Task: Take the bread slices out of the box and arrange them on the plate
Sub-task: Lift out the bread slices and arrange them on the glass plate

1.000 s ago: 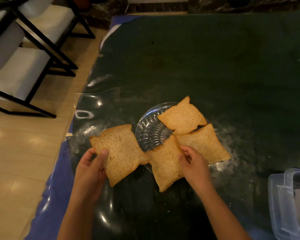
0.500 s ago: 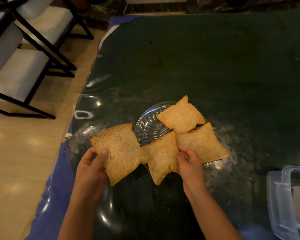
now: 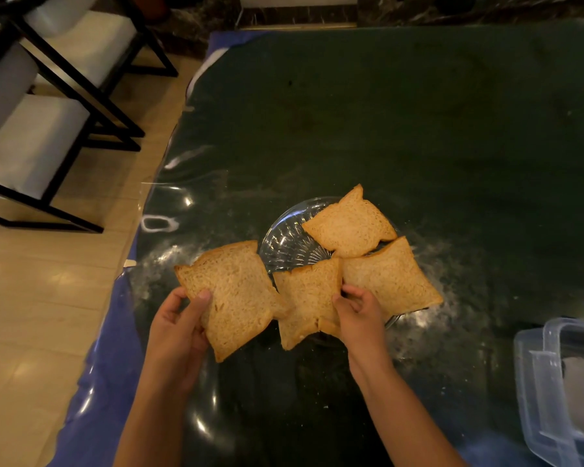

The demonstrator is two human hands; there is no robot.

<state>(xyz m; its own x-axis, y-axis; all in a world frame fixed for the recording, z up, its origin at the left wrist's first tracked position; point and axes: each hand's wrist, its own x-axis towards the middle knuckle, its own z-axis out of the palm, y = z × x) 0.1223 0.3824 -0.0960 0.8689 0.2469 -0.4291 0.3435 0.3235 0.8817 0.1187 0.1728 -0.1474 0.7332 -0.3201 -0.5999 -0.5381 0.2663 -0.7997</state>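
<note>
On the dark green table (image 3: pixel 402 123) stands a clear glass plate (image 3: pixel 284 237) with a ribbed pattern, and three bread slices lie on it. The far slice (image 3: pixel 349 224) rests at the back of the plate, the right slice (image 3: pixel 390 278) lies just in front of it and hangs a little over the plate's right edge, and the middle slice (image 3: pixel 309 298) lies at the near side, its corner going past the rim toward the person. The right hand (image 3: pixel 359 315) grips the middle slice at its right edge, with the fingers curled over the bread, close to where it meets the right slice. The left hand (image 3: pixel 177 332) holds a fourth slice (image 3: pixel 231 294) by its near left corner, thumb on top; this slice is to the left of the plate, and its right edge overlaps the middle slice. The transparent plastic box (image 3: pixel 553 392) stands at the right edge of the view, near the table's front, well apart from the plate. On the left, chairs (image 3: pixel 31 129) with white cushions stand on the light floor (image 3: pixel 31 315).
</note>
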